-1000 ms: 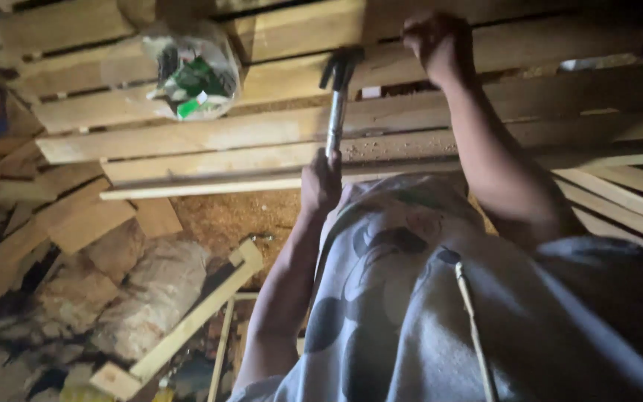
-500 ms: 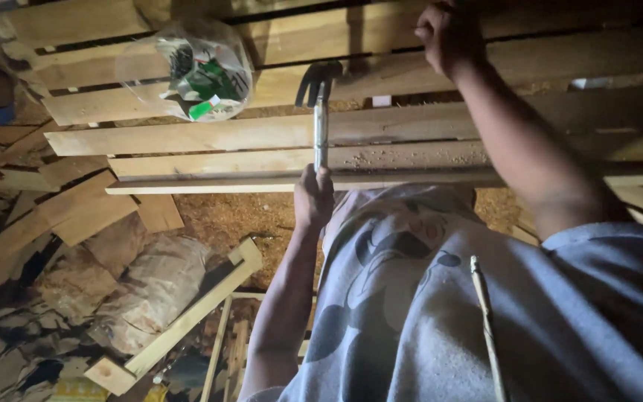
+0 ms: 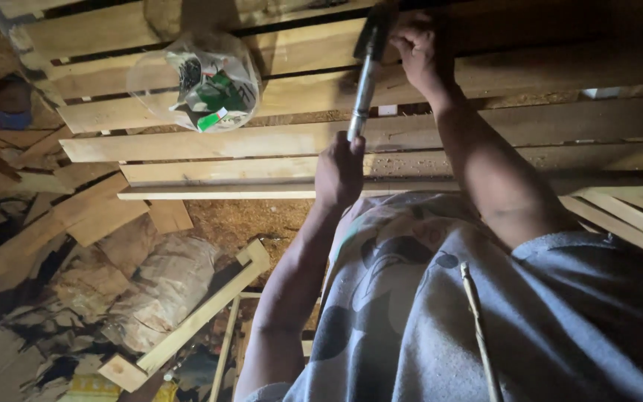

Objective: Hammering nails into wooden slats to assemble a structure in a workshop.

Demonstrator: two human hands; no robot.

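My left hand (image 3: 338,173) grips the lower end of a hammer (image 3: 363,89) with a shiny metal shaft. Its dark head reaches the upper slats right beside my right hand (image 3: 420,50). That hand rests on a pale wooden slat (image 3: 299,71) with its fingers pinched together; what they hold is too small to make out. Both arms reach over a frame of long parallel slats (image 3: 210,141). My grey patterned shirt (image 3: 440,313) fills the lower right.
A clear plastic bag (image 3: 201,80) with green and white items lies on the slats at the upper left. Loose boards (image 3: 61,216), a bulging sack (image 3: 165,286) and a narrow wooden frame piece (image 3: 195,320) lie on the sawdust-covered ground at the lower left.
The hammer has swung up and right, so its head is now next to my right hand. My left hand has risen with it. The right hand stays on the slat.
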